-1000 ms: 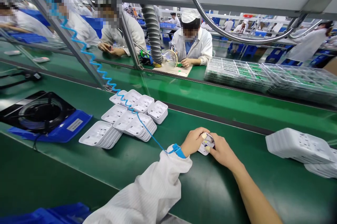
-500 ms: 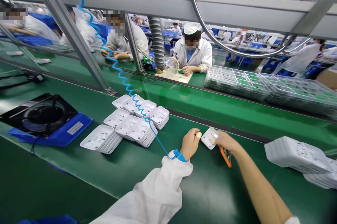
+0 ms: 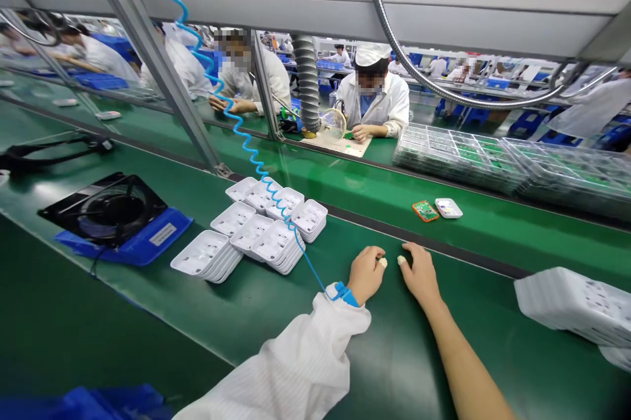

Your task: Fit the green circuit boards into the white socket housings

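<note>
1. A loose white sleeve (image 3: 296,354), finely striped and gathered at the cuff, covers the left arm.
2. A bright blue strap (image 3: 345,294) circles that wrist, with a thin blue cord (image 3: 313,269) running up into coils.
3. The left hand (image 3: 365,277) wears a cream thumb cover (image 3: 383,263).
4. The right hand (image 3: 421,275) has a matching cream cap (image 3: 401,260); its visible forearm is bare.

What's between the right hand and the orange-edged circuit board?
Between the right hand and circuit board, the head view shows a black strip, no loose parts.
</note>
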`<state>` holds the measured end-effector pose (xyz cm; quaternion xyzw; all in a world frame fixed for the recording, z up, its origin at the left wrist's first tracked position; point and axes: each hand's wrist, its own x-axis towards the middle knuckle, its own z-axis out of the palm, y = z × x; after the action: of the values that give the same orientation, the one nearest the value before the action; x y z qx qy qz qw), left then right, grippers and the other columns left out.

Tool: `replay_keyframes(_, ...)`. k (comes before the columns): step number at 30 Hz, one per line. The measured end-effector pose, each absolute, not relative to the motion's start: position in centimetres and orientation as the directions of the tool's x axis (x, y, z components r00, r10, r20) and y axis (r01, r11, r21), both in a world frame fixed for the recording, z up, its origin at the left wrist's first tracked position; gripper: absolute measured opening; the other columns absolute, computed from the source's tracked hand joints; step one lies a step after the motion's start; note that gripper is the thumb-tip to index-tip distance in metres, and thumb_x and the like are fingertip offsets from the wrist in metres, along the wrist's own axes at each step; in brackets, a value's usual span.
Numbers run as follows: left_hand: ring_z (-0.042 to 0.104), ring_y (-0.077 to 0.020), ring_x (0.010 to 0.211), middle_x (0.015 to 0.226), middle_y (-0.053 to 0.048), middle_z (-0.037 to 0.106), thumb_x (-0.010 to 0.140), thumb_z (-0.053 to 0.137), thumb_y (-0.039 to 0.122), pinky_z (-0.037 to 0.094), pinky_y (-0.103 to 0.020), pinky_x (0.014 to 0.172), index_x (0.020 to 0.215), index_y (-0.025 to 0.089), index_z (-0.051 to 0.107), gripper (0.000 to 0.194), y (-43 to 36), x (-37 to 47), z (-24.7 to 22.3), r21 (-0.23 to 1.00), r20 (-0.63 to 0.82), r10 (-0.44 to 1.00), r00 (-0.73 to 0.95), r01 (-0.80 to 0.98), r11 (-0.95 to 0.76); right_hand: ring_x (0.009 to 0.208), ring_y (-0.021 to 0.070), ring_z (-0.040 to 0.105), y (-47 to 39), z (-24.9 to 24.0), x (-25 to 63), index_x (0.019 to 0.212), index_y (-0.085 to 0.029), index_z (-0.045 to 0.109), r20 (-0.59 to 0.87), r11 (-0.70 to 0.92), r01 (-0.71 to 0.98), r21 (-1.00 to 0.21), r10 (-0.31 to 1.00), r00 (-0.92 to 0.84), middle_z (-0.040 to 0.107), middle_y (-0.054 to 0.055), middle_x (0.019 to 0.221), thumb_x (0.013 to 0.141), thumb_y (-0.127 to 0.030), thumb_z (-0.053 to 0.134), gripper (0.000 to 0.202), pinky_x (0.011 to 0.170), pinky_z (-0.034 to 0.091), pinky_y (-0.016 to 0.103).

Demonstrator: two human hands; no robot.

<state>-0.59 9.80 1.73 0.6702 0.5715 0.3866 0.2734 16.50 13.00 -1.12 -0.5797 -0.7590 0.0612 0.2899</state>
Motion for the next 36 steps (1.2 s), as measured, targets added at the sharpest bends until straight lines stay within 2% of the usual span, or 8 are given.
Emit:
replay_keyframes(6,0.054,-0.0174,0.091,0.096,-0.004,0.06,0.081,0.045,0.015,0.044,-0.031,0.084,0.098,0.019,0.056,0.02,8.8,-1.2,3.7,0.725,0.317,0.946,0.072,0.624,-0.291,0.107,0.0238,0.048,12.6,-1.0,16.3,0.103,-0.017,0.053,0.396,0.369,0.828,-0.422,0.897,-0.198,0.057,0.011,0.11,0.082,-0.025,0.04,0.026,0.091,0.038,0.041)
replay_keyframes(11,0.049,-0.0217,0.105,0.112,-0.008,0.057,0.086,0.043,0.023,0.038,-0.036,0.094,0.113,0.018,0.049,0.028,8.1,-6.5,10.0,0.497,0.513,0.857,0.053,0.795,-0.347,0.106,0.0243,0.048,12.7,-0.9,16.4,0.101,-0.017,0.054,0.377,0.374,0.843,-0.386,0.898,-0.226,0.057,0.011,0.11,0.083,-0.026,0.039,0.025,0.09,0.037,0.041)
replay_keyframes(14,0.046,-0.026,0.109,0.118,-0.011,0.053,0.084,0.047,0.024,0.036,-0.041,0.095,0.122,0.015,0.043,0.039,9.1,-11.6,13.5,0.331,0.555,0.828,-0.076,0.934,-0.136,0.105,0.0247,0.047,12.7,-1.0,16.2,0.1,-0.017,0.055,0.361,0.359,0.852,-0.381,0.906,-0.22,0.057,0.01,0.111,0.084,-0.026,0.039,0.025,0.088,0.037,0.041)
replay_keyframes(19,0.048,-0.0348,0.104,0.116,-0.017,0.052,0.075,0.061,0.029,0.04,-0.05,0.082,0.125,0.013,0.041,0.056,11.1,-17.8,14.4,0.084,0.343,0.918,-0.2,0.98,0.182,0.104,0.0252,0.048,12.7,-1.0,16.2,0.099,-0.018,0.056,0.365,0.362,0.846,-0.391,0.905,-0.218,0.057,0.01,0.11,0.083,-0.025,0.04,0.024,0.085,0.038,0.041)
replay_keyframes(22,0.05,-0.0348,0.1,0.109,-0.018,0.055,0.073,0.063,0.028,0.041,-0.05,0.079,0.119,0.014,0.048,0.05,11.7,-19.2,13.6,0.068,0.29,0.933,-0.215,0.977,0.204,0.103,0.0253,0.048,12.6,-0.9,16.2,0.099,-0.018,0.056,0.367,0.363,0.846,-0.39,0.904,-0.219,0.057,0.01,0.109,0.083,-0.025,0.039,0.024,0.084,0.038,0.041)
replay_keyframes(27,0.048,-0.0335,0.101,0.11,-0.016,0.053,0.077,0.058,0.028,0.041,-0.048,0.079,0.12,0.015,0.045,0.047,10.7,-17.7,14.2,0.085,0.412,0.884,-0.219,0.976,0.202,0.102,0.0249,0.047,12.5,-0.8,16.2,0.099,-0.018,0.056,0.362,0.359,0.845,-0.397,0.907,-0.215,0.057,0.01,0.11,0.082,-0.023,0.039,0.025,0.083,0.038,0.04)
replay_keyframes(31,0.046,-0.0293,0.102,0.116,-0.013,0.049,0.077,0.057,0.032,0.038,-0.043,0.086,0.123,0.016,0.041,0.051,9.0,-12.3,13.5,0.125,0.465,0.884,-0.048,0.992,-0.011,0.102,0.0246,0.047,12.5,-0.6,16.1,0.099,-0.018,0.057,0.359,0.353,0.843,-0.406,0.91,-0.208,0.057,0.009,0.109,0.081,-0.022,0.04,0.025,0.083,0.038,0.04)
replay_keyframes(36,0.047,-0.0273,0.098,0.108,-0.01,0.051,0.074,0.059,0.032,0.038,-0.039,0.082,0.123,0.019,0.043,0.053,8.5,-4.2,7.8,0.186,0.318,0.941,0.113,0.966,-0.179,0.103,0.0242,0.047,12.3,-0.4,16.0,0.1,-0.018,0.057,0.343,0.341,0.847,-0.408,0.917,-0.204,0.057,0.009,0.111,0.081,-0.022,0.04,0.025,0.084,0.038,0.039)
